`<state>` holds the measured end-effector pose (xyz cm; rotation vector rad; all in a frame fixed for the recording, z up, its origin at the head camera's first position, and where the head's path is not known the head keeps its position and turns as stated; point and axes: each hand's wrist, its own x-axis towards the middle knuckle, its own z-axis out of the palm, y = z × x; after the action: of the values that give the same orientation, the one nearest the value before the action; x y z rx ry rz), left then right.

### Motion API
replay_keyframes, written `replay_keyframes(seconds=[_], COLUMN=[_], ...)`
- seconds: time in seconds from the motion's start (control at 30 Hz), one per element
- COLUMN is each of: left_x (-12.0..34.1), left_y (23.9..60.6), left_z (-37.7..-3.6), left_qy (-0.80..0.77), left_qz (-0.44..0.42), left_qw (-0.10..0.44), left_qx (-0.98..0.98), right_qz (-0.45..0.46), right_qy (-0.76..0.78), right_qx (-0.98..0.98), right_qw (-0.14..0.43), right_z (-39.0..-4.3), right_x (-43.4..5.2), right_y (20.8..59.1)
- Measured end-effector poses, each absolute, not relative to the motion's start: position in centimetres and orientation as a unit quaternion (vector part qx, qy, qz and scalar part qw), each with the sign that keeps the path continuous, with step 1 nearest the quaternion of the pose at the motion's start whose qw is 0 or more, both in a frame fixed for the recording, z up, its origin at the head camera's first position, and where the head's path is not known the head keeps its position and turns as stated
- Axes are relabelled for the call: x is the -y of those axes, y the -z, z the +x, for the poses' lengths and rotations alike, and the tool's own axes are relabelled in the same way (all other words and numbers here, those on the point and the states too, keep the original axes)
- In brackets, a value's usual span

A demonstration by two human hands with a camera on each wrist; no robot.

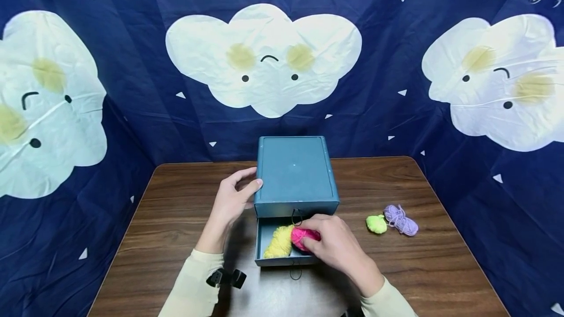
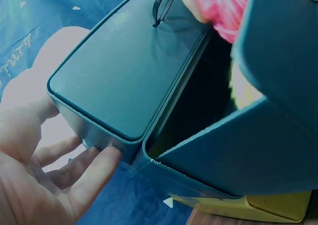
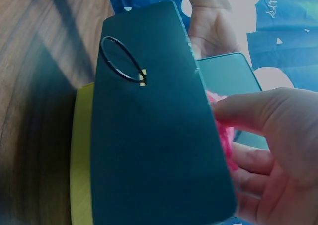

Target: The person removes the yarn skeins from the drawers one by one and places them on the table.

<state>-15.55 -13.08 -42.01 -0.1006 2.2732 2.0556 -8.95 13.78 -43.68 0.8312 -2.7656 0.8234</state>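
A teal two-drawer box (image 1: 294,170) stands mid-table with its lower drawer (image 1: 263,238) pulled out toward me. Inside lie a yellow yarn ball (image 1: 279,242) and a pink yarn ball (image 1: 301,236). My right hand (image 1: 314,239) reaches into the drawer and grips the pink yarn (image 3: 226,135), fingers curled over it. My left hand (image 1: 253,178) rests against the box's left side, thumb on the top front corner; in the left wrist view its fingers (image 2: 94,170) lie straight along the box wall (image 2: 124,71). The drawer front (image 3: 154,135) carries a black loop pull (image 3: 121,61).
On the brown wooden table (image 1: 185,219), right of the box, lie a lime-green yarn ball (image 1: 376,223) and a purple yarn skein (image 1: 401,220). A dark blue cloth with white clouds (image 1: 264,57) hangs behind and round the table's sides.
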Motion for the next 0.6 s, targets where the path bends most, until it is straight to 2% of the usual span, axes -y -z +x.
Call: replay_keyframes(seconds=[0.4,0.6], left_x=[13.1,13.1], left_y=[42.0,42.0], left_z=[-15.5,-15.6], left_qy=[-0.674,-0.676], left_qz=[-0.027,-0.028], left_qw=[0.039,0.039], left_qx=[-0.738,-0.735], right_qz=[0.273,0.3], right_qy=[-0.349,-0.397], right_qx=[0.891,0.858], right_qw=[0.098,0.127], right_z=[-7.7,-7.4], right_x=[-15.3,-16.1], right_y=[42.2,41.5])
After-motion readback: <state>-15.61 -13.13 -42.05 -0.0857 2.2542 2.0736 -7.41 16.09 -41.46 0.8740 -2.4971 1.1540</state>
